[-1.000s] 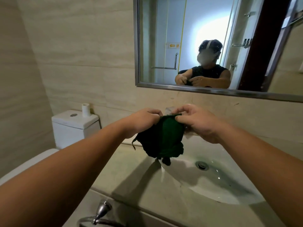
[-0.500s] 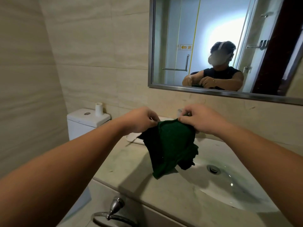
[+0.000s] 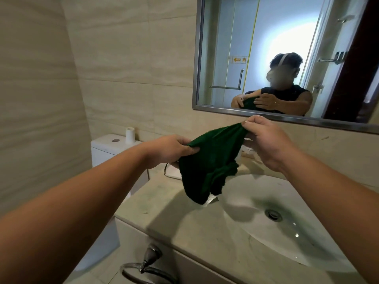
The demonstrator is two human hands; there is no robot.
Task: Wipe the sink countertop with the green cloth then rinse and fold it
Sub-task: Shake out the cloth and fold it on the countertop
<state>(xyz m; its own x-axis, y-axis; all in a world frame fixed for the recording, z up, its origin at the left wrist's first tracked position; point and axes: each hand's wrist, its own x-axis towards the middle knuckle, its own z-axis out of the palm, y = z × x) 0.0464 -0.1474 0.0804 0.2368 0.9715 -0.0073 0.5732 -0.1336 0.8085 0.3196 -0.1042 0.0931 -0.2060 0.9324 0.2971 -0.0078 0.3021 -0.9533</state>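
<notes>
The dark green cloth (image 3: 211,158) hangs in the air above the left edge of the white sink basin (image 3: 256,203). My left hand (image 3: 170,150) pinches its left upper corner. My right hand (image 3: 264,140) grips the right upper corner, held a little higher. The cloth is stretched between the two hands and its lower part droops in loose folds just above the beige stone countertop (image 3: 164,201). The drain (image 3: 273,214) sits in the middle of the basin.
A mirror (image 3: 287,58) hangs on the tiled wall behind the sink. A white toilet tank (image 3: 106,148) with a paper roll (image 3: 129,135) stands left of the counter. A chrome towel ring (image 3: 143,269) is fixed to the counter front. A white tray (image 3: 173,173) lies behind the cloth.
My hands have drawn apart and the right one has risen, spreading the cloth wider between them. The view has shifted left and closer to the counter.
</notes>
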